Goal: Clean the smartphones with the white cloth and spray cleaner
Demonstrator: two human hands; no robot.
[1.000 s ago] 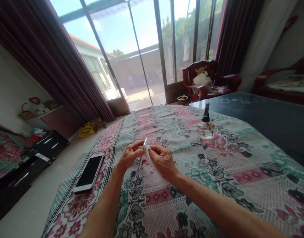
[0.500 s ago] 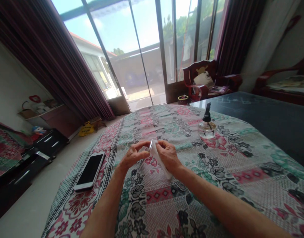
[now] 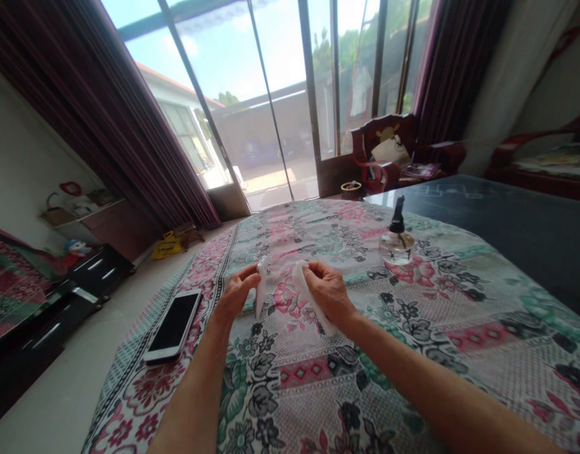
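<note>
My left hand (image 3: pixel 237 291) pinches a thin white strip that looks like tissue (image 3: pixel 261 290) between thumb and fingers, above the tablecloth. A hand's width to the right, my right hand (image 3: pixel 328 289) grips a larger white tissue-like sheet (image 3: pixel 313 301), which hangs down towards the cloth. The two white pieces are apart, with a gap between them. Left of my left forearm lies a white smartphone (image 3: pixel 174 326), its dark screen facing up. Beyond my right hand stands a clear round spray bottle (image 3: pixel 396 247) with a black pump top and some liquid inside.
A flowered tablecloth (image 3: pixel 347 384) covers the table under my hands. At the right is a dark, glossy tabletop (image 3: pixel 507 221). Farther off stand a red wooden chair (image 3: pixel 384 151), a small bin (image 3: pixel 351 190) and a yellow bag (image 3: pixel 168 245) on the floor, before glass doors.
My hands were together at the white sheet; now they have moved apart, the left one leftward. Each holds a separate white piece. Phone and bottle stay where they were.
</note>
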